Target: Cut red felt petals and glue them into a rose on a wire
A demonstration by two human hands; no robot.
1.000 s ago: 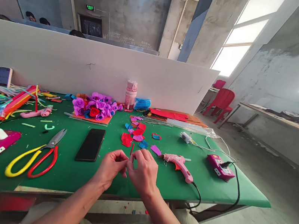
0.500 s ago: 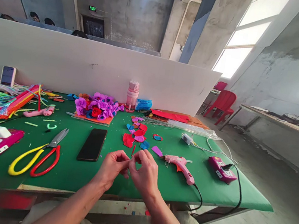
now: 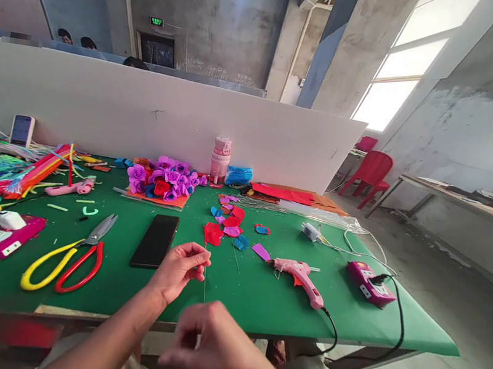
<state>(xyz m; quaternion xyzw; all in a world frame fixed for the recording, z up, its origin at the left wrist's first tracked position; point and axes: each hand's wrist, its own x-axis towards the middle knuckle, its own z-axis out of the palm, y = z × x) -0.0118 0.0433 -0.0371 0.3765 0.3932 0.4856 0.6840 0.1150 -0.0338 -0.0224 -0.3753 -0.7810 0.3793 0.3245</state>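
Observation:
My left hand (image 3: 181, 268) is closed in a pinch on a thin wire stem (image 3: 204, 289), just over the green table. A slim red tip shows above the fingers, close to a red paper petal (image 3: 212, 234). Lower and nearer to me, over the table's front edge, my right hand (image 3: 216, 345) is slightly blurred; thumb and fingers stand apart with nothing visible between them. Beyond the hands lie red, purple and blue petals (image 3: 233, 231). A pink glue gun (image 3: 300, 275) rests to their right, its nozzle by a purple piece (image 3: 261, 251).
Left of my hands are a black phone (image 3: 154, 242), scissors (image 3: 90, 244) and a magenta power strip (image 3: 3, 241). A bunch of purple flowers (image 3: 166, 178) and a pink bottle (image 3: 220, 163) stand before the white partition (image 3: 169, 110). Another power strip (image 3: 370, 284) with cables lies right.
Both hands were together at the red-tipped stem. My right hand has come away, down and toward me, while my left hand keeps its pinch. The view has shifted slightly.

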